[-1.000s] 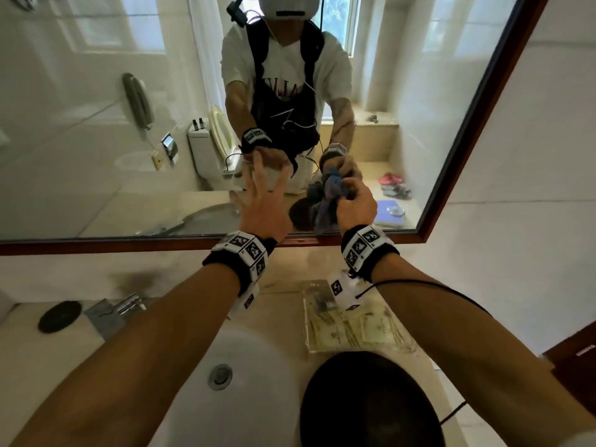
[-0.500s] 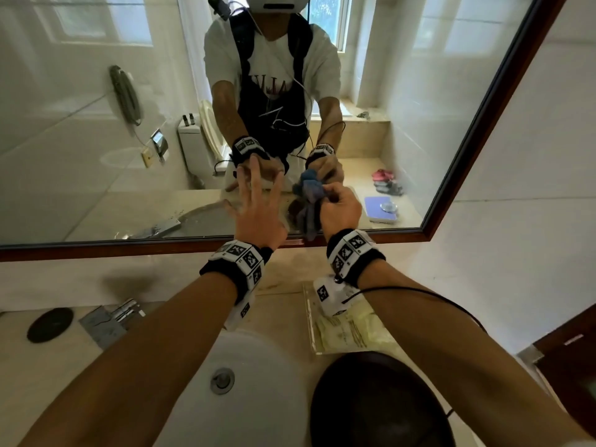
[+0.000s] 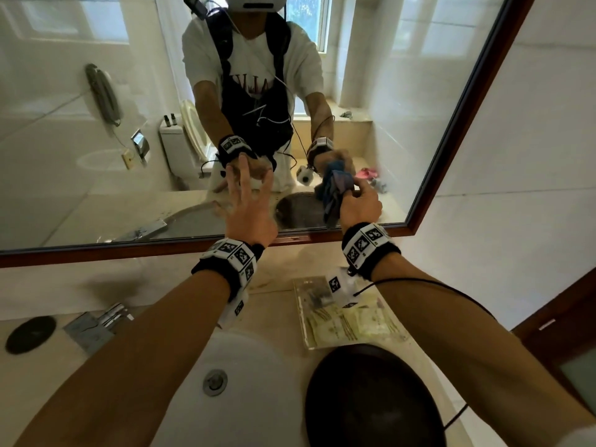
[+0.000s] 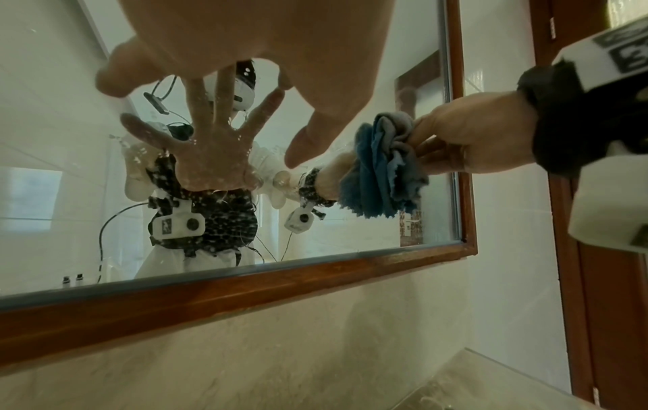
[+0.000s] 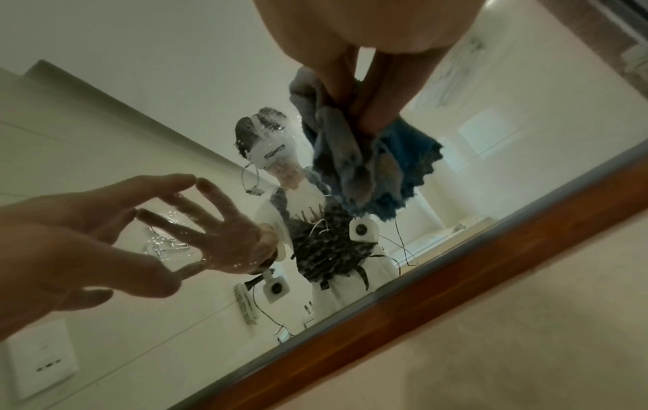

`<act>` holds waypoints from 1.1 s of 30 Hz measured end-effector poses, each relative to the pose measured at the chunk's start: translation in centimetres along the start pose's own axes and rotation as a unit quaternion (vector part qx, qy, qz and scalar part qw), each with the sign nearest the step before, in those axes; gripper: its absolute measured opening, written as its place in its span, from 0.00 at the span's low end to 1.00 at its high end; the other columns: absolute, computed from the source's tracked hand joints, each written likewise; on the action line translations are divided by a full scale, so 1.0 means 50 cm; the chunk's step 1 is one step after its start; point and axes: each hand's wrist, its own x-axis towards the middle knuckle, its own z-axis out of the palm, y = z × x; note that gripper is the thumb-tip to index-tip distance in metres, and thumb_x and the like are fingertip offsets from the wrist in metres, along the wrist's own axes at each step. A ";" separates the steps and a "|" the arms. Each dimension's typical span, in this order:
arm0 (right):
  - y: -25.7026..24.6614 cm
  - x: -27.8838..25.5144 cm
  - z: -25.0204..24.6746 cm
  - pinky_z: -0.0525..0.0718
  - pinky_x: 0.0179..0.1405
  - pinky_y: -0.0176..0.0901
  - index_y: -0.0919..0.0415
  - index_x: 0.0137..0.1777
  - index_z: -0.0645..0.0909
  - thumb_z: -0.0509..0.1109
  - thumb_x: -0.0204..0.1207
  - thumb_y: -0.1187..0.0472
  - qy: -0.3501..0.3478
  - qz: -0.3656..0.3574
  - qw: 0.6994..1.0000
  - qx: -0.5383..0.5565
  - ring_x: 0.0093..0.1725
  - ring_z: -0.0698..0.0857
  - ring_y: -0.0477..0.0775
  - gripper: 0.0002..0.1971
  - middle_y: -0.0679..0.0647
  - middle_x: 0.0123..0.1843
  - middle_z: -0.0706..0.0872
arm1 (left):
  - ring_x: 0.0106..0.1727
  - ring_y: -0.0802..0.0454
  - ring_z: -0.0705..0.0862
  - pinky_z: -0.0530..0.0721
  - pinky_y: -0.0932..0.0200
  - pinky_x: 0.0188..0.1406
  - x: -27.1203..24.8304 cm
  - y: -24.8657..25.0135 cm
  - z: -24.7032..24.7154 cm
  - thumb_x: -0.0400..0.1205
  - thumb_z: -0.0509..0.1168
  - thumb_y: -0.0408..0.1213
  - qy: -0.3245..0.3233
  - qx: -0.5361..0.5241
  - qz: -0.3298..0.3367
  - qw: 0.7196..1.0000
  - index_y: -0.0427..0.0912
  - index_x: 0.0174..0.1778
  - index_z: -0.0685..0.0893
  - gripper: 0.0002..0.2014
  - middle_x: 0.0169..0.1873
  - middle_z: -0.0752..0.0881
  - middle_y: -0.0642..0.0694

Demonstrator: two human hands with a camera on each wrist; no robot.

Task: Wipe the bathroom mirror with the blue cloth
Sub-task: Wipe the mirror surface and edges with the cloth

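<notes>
Mirror (image 3: 96, 156) glass may stay spotted: right hand (image 3: 359, 206) pinches the bunched blue cloth (image 3: 335, 188), left hand (image 3: 248, 208) spread open beside.

Beige tabletop (image 3: 38, 375) carrying white basin (image 3: 258, 375), clear tray w/ sachets (image 3: 348, 321), black disc (image 3: 30, 333), chrome tap (image 3: 100, 324).

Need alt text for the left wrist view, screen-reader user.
The right hand grips a bunched blue cloth against the glass near the lower right corner of a wood-framed bathroom mirror. The left hand fills the top of the picture, fingers spread toward the water-spotted glass, which reflects both hands and the person's white T-shirt.
</notes>
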 end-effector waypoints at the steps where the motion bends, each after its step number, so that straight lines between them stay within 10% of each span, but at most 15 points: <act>1: -0.001 -0.009 0.006 0.83 0.53 0.46 0.49 0.61 0.83 0.65 0.77 0.62 0.003 -0.002 1.000 0.011 0.51 0.84 0.57 0.15 0.52 0.50 0.88 | 0.81 0.36 0.32 0.56 0.13 0.65 0.000 0.000 -0.001 0.71 0.70 0.29 -0.002 0.001 0.001 1.000 0.61 0.80 0.54 0.47 0.81 0.29 0.45; 8: 0.004 -0.043 0.036 0.83 0.62 0.46 0.51 0.72 0.65 0.76 0.70 0.58 -0.007 0.037 0.990 0.136 0.56 0.84 0.51 0.33 0.53 0.61 0.84 | 0.81 0.36 0.32 0.54 0.11 0.63 0.001 -0.014 -0.003 0.72 0.71 0.30 -0.012 -0.002 0.016 1.000 0.59 0.78 0.57 0.43 0.81 0.29 0.46; 19: -0.027 -0.049 0.088 0.82 0.55 0.50 0.53 0.57 0.77 0.68 0.77 0.53 0.017 -0.039 0.999 -0.004 0.54 0.84 0.58 0.11 0.54 0.54 0.84 | 0.80 0.28 0.36 0.58 0.13 0.64 0.002 -0.052 -0.018 0.68 0.74 0.35 0.025 0.049 0.002 0.998 0.57 0.82 0.50 0.51 0.81 0.32 0.36; 33: -0.075 -0.108 0.137 0.82 0.55 0.53 0.52 0.66 0.74 0.69 0.77 0.57 -0.035 -0.101 0.992 -0.069 0.57 0.84 0.63 0.17 0.58 0.59 0.86 | 0.80 0.28 0.36 0.61 0.12 0.62 0.007 -0.104 -0.017 0.67 0.77 0.41 -0.001 0.049 0.001 0.999 0.56 0.82 0.44 0.56 0.81 0.32 0.37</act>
